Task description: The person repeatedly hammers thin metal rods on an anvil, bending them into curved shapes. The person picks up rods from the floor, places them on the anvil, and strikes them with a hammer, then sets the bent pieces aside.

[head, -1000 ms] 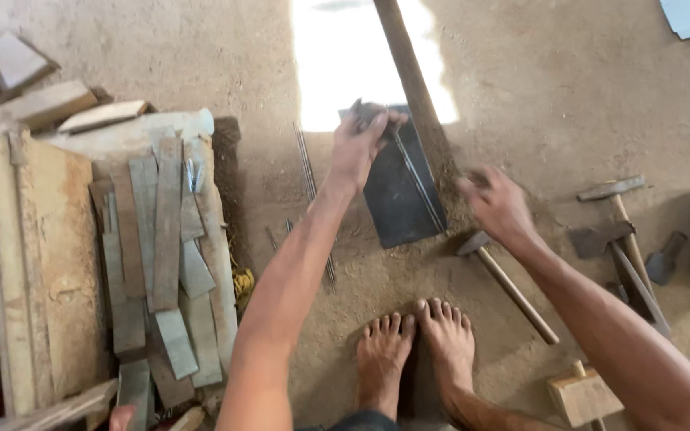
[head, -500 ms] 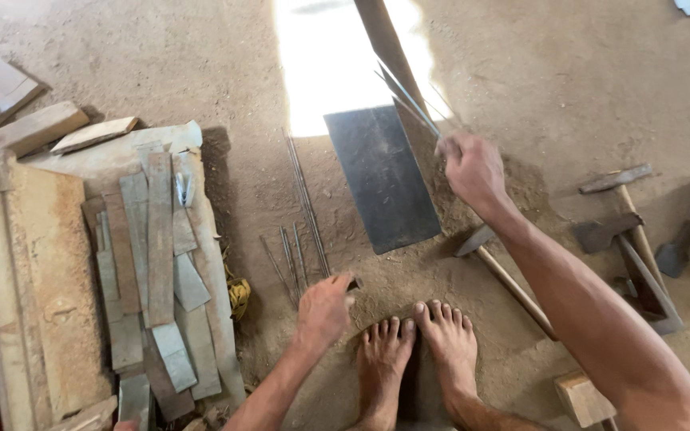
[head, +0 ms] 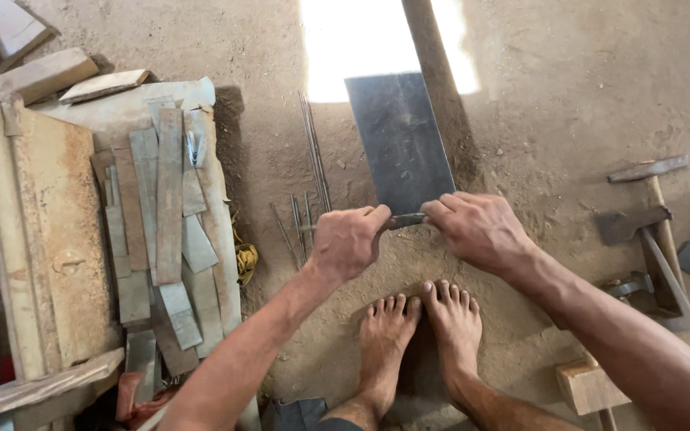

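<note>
Both hands meet at the near edge of the dark metal sheet, which runs away toward twelve o'clock. Left hand and right hand each curl fingers tight around a thin rod lying three-to-nine across that edge, the grips equally close.

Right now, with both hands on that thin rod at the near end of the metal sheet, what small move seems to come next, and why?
Probably pressing the thin rod flat against the near edge of the dark metal sheet. The left hand and right hand pinch it from either side, right at that edge, with hammers lying unused to the right.
</note>
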